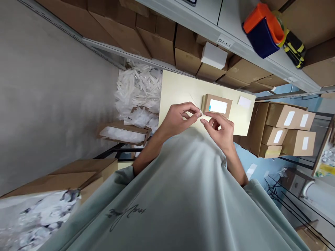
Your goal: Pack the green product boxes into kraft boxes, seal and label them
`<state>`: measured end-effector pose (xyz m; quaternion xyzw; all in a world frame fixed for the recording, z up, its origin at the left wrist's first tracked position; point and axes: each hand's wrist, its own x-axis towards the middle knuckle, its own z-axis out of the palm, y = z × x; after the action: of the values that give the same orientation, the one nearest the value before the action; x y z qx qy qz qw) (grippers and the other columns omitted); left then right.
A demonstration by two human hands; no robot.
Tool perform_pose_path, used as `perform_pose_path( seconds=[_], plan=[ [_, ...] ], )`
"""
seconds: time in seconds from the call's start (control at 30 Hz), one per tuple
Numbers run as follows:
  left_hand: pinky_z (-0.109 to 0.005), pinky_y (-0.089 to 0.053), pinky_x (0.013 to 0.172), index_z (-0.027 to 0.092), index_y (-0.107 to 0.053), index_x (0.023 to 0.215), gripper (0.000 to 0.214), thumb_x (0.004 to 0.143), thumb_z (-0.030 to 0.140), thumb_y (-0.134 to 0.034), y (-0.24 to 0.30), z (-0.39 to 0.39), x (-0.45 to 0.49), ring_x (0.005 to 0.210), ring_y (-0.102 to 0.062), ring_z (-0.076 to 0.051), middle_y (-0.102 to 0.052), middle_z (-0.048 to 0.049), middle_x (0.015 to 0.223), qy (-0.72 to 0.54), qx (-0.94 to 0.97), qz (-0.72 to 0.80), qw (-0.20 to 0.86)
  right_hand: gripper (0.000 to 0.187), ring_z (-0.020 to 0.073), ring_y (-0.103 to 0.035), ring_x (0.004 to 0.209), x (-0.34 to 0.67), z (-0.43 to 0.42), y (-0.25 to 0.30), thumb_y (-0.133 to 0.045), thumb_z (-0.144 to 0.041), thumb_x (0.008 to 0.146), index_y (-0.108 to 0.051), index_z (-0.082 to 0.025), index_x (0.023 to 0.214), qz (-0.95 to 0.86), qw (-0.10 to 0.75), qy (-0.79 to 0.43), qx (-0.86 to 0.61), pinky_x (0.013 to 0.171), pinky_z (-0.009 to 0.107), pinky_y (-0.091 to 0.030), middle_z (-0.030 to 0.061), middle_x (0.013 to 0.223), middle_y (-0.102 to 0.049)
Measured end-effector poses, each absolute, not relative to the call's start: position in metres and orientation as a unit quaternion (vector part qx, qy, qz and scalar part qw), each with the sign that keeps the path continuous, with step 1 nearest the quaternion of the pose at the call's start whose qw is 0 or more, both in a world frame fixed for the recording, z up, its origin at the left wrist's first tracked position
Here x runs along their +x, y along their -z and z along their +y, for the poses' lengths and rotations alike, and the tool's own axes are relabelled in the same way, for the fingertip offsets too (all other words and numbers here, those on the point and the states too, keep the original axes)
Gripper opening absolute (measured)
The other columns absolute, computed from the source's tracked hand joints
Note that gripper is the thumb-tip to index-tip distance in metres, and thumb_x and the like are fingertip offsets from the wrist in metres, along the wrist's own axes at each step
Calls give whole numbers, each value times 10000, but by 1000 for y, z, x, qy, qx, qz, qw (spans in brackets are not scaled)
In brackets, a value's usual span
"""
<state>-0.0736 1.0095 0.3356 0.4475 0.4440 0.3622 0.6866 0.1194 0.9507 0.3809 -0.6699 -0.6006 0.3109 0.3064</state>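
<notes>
My left hand (183, 118) is closed in a pinch above the table's front edge. Between its thumb and fingertips sits a small whitish thing (201, 112), too small to name. A thin pale strand (194, 100) sticks up and left from that pinch. Close by on the right, my right hand (220, 129) has its index fingertip at the small thing. Its thumb stands apart from the index finger, and the other fingers are curled. Just behind the hands, a small brown cardboard box (227, 104) with a white label lies on the cream tabletop (174, 90).
A white card (244, 101) lies at the table's right. Clear plastic bags (140, 90) pile up to the left. Stacked cartons (278, 120) stand right. Shelves of boxes (188, 52) run behind, with an orange and blue tape dispenser (263, 31) above.
</notes>
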Motion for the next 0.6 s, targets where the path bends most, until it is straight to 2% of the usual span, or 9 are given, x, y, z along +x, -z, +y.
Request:
perform_pose_path(
  seconds=[0.07, 0.17, 0.37, 0.5, 0.6],
  plan=[
    [-319, -666, 830, 183, -802, 887, 205, 859, 356, -909, -336, 1013, -80, 1019, -780, -266, -779, -72, 960, -356, 464, 440, 681, 297, 146, -572, 618, 109, 957, -382, -742, -566, 1056, -855, -292, 1060, -614, 309, -298, -662, 655, 308, -549, -8, 774, -669],
    [-303, -650, 803, 190, -797, 889, 204, 860, 368, -891, -336, 1019, -88, 981, -768, -245, -766, -63, 947, -350, 489, 439, 667, 298, 134, -553, 608, 96, 968, -378, -729, -531, 1060, -830, -265, 971, -602, 321, -313, -660, 641, 300, -527, -12, 757, -653],
    [-277, -628, 746, 213, -789, 878, 140, 879, 353, -790, -325, 1025, -100, 846, -707, -188, -760, -43, 932, -344, 575, 441, 598, 307, 105, -490, 538, 83, 979, -349, -784, -541, 957, -751, -243, 890, -489, 346, -427, -677, 506, 256, -449, -49, 672, -598],
    [-274, -598, 743, 218, -763, 846, 83, 855, 299, -745, -293, 1033, -113, 856, -710, -202, -779, -53, 932, -319, 588, 489, 560, 277, 102, -500, 507, 84, 981, -335, -781, -510, 910, -703, -251, 851, -417, 401, -452, -679, 472, 245, -462, -59, 649, -604],
    [-297, -584, 822, 221, -746, 834, 20, 825, 235, -736, -256, 1049, -135, 902, -734, -229, -794, -50, 909, -274, 575, 564, 526, 231, 106, -548, 500, 91, 975, -337, -781, -466, 895, -700, -253, 858, -379, 430, -443, -689, 474, 244, -482, -60, 646, -626]
  ],
)
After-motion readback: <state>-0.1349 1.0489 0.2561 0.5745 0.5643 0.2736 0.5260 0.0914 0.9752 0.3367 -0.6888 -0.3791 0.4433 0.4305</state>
